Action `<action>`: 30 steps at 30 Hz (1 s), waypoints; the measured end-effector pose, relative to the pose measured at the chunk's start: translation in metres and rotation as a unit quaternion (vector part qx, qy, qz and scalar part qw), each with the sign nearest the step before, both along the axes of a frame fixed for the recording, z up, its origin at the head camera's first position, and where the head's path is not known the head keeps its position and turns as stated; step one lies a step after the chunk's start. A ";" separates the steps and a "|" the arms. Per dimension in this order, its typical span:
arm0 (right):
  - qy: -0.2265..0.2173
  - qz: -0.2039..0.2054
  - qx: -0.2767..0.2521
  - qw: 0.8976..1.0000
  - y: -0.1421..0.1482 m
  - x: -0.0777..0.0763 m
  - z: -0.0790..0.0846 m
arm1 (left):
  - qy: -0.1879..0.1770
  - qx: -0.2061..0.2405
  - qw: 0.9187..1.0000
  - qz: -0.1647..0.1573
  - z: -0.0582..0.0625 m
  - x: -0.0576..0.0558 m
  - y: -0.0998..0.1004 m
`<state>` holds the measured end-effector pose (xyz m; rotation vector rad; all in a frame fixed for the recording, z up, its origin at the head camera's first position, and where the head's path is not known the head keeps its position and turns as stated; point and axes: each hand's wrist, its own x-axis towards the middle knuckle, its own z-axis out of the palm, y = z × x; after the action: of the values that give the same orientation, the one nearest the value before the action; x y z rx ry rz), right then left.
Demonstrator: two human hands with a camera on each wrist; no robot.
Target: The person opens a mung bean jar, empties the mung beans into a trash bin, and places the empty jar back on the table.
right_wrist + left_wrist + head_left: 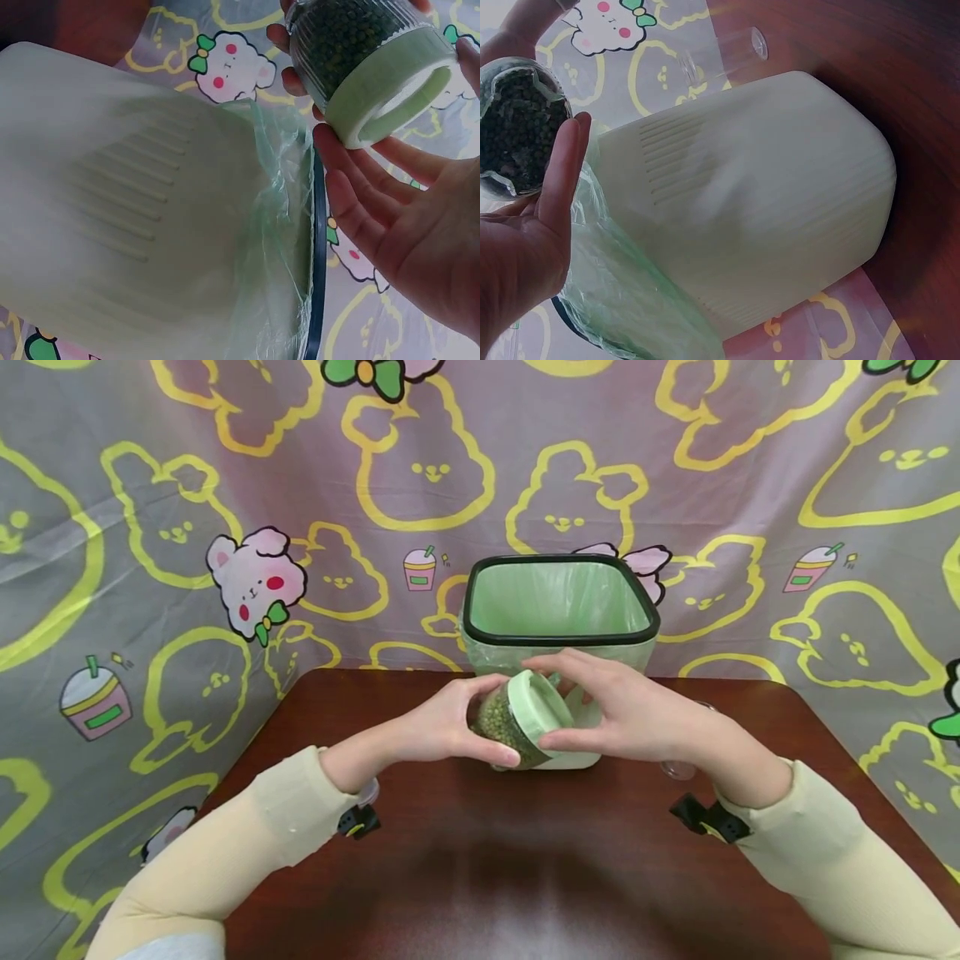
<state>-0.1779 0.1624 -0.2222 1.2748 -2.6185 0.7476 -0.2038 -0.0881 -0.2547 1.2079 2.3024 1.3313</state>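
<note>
1. Bin (765,195): stands on the table (420,860), beyond the jar.
2. Left hand (438,727): fingers spread to the jar's width, gripping its body.
3. Right hand (637,706): fingers parted about as wide, holding the lid's edge.
4. Jar (497,727): tilted between both hands; probably stiff, slippery, weighty with beans; best gripped round the body.
5. Lid (534,710): on the jar; likely light, rim-held.

Near the centre of the frame, the left hand (447,724) grips a clear jar (497,727) of green beans, tilted to the right. The right hand (637,706) holds its pale green lid (531,717). Just behind stands a lined bin (562,641) with a black rim, on a dark reddish table (517,835). Yellow-patterned cloth (502,435) fills the upper frame and both sides. Right of centre, a clear object (678,769) shows partly behind the right forearm.
</note>
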 end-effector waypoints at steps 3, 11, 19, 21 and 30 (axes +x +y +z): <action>0.003 0.009 -0.005 1.000 0.000 -0.001 0.000 | -0.005 -0.001 1.000 -0.001 0.000 0.000 0.000; 0.011 0.035 -0.014 0.999 0.002 -0.002 0.000 | -0.008 0.003 1.000 -0.004 -0.001 -0.001 -0.001; 0.025 0.034 -0.003 0.999 0.004 -0.001 0.000 | -0.010 0.001 1.000 -0.002 -0.001 -0.001 0.000; 0.032 0.030 -0.003 0.999 0.004 -0.001 0.000 | -0.009 0.001 1.000 -0.001 -0.001 -0.001 0.000; 0.017 -0.010 0.000 1.000 0.001 0.000 0.001 | -0.008 -0.004 1.000 -0.008 0.001 -0.001 -0.001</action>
<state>-0.1778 0.1635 -0.2209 1.2476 -2.6015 0.7158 -0.2053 -0.0888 -0.2538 1.2069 2.2804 1.3201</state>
